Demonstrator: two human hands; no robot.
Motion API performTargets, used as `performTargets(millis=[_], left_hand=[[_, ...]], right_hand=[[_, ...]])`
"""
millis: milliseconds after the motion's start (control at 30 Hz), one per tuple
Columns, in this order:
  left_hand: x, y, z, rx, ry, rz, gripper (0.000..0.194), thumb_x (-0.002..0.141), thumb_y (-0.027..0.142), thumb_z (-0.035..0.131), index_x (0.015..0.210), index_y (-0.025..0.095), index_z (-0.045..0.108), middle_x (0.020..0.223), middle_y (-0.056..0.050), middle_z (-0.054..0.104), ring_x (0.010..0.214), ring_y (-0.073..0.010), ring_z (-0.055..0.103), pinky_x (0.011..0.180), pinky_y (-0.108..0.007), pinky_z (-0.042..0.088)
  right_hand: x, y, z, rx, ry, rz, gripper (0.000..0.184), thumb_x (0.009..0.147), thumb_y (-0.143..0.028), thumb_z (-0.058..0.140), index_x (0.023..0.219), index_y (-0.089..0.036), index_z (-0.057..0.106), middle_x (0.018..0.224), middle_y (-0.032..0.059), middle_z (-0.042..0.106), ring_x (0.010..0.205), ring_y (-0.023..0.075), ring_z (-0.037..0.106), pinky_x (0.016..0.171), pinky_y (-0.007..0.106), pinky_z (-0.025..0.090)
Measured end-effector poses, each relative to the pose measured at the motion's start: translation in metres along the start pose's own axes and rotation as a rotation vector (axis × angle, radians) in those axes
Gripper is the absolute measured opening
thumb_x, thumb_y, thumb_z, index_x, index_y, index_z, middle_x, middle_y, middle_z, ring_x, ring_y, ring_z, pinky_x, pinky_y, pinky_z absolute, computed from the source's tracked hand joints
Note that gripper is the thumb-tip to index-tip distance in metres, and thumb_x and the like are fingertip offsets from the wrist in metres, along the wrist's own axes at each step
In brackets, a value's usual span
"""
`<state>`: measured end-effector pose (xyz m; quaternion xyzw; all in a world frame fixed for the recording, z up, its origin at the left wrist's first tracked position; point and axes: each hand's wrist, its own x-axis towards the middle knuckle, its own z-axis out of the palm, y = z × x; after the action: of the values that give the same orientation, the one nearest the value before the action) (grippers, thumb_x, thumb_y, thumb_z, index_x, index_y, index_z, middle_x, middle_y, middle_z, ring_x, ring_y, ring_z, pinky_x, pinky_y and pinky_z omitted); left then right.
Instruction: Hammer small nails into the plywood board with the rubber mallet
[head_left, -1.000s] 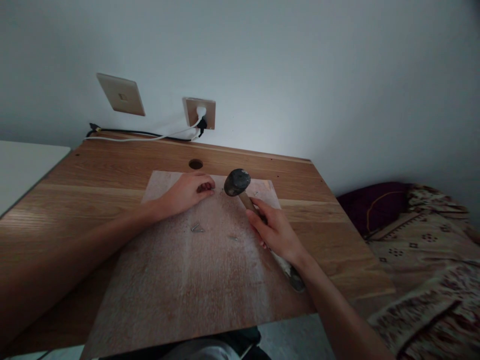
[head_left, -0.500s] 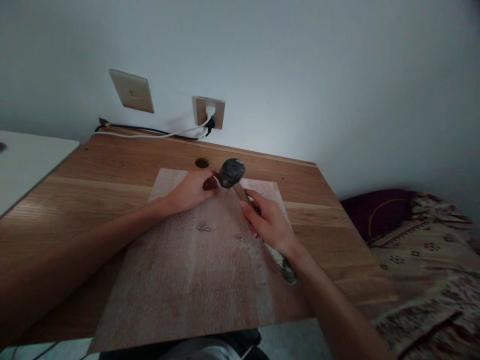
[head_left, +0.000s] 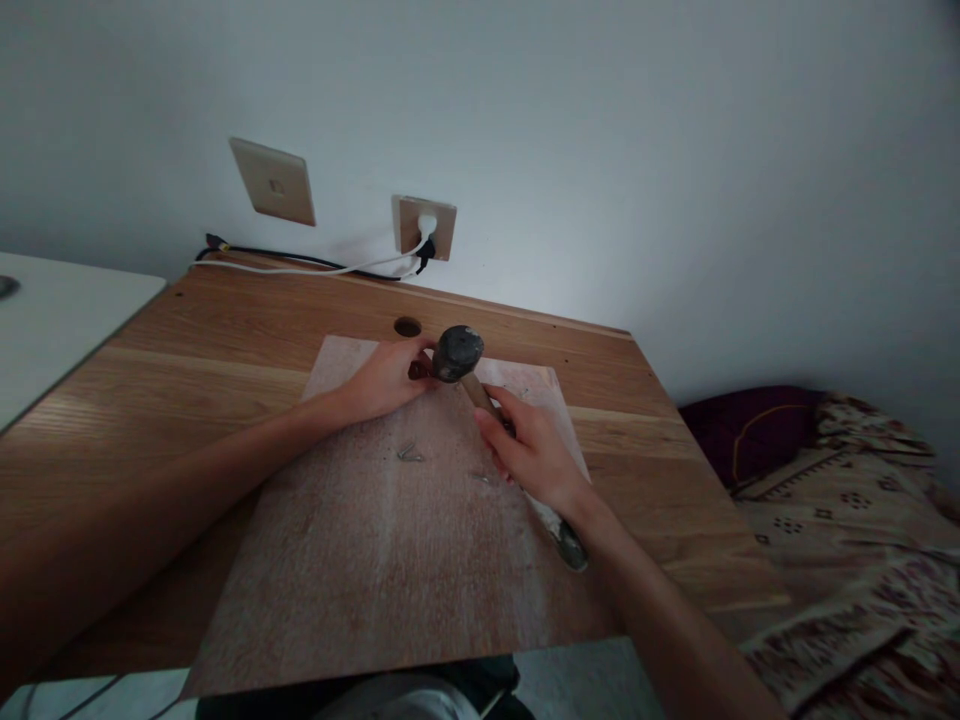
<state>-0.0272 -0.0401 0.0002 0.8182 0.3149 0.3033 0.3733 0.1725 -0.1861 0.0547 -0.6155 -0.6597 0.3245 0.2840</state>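
My right hand (head_left: 532, 445) is wrapped round the handle of a mallet (head_left: 459, 353) with a black head and a wooden shaft. The mallet's grip end slants down past my wrist. Close to the left of that head, my left hand (head_left: 394, 375) rests at the far part of a thin wooden board (head_left: 360, 560), thumb and fingers brought together. The mallet head covers their tips, so whatever they pinch is hidden. A few small nails (head_left: 409, 455) lie loose on the board, and a thin bit of metal (head_left: 480, 478) lies nearer my right hand.
The board lies on a wooden desk (head_left: 637, 480) and overhangs its front edge. Behind are a cable hole (head_left: 407, 327), cables (head_left: 300, 268) and a wall socket (head_left: 442, 228). A white panel (head_left: 67, 310) stands at left; patterned cloth (head_left: 840, 520) lies at right.
The mallet head has dropped slightly, closer to my left fingertips. My left hand keeps its place on the board, and the whole view has shifted a little.
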Motion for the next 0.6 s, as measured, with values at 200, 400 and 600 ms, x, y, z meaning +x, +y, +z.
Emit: performTargets(millis=[200, 400, 600], left_hand=[[0.003, 0.003, -0.012, 0.118, 0.044, -0.011, 0.047, 0.073, 0.024, 0.077, 0.118, 0.018, 0.064, 0.106, -0.007, 0.076, 0.089, -0.0217, 0.071, 0.077, -0.033, 0.057], [-0.010, 0.043, -0.034, 0.338, -0.113, 0.135, 0.014, 0.083, 0.023, 0.066, 0.072, 0.020, 0.058, 0.069, 0.001, 0.063, 0.063, -0.0149, 0.058, 0.061, -0.029, 0.040], [-0.052, 0.092, 0.016, 0.558, -0.238, 0.708, 0.015, 0.097, 0.017, 0.059, 0.097, 0.023, 0.073, 0.095, -0.007, 0.077, 0.090, -0.0227, 0.071, 0.085, -0.036, 0.053]], right_hand=[[0.000, -0.001, -0.003, -0.030, -0.006, -0.004, 0.030, 0.106, -0.036, 0.049, 0.124, -0.019, 0.065, 0.061, -0.0026, 0.060, 0.047, 0.0149, 0.056, 0.046, 0.025, 0.040], [-0.001, 0.002, -0.004, -0.016, -0.059, 0.010, 0.027, 0.106, -0.034, 0.049, 0.120, -0.019, 0.066, 0.059, -0.0036, 0.060, 0.047, 0.0151, 0.058, 0.048, 0.025, 0.042], [0.003, 0.002, -0.007, -0.011, -0.097, 0.038, 0.025, 0.106, -0.034, 0.047, 0.114, -0.018, 0.065, 0.060, -0.0032, 0.061, 0.046, 0.0153, 0.058, 0.049, 0.027, 0.044]])
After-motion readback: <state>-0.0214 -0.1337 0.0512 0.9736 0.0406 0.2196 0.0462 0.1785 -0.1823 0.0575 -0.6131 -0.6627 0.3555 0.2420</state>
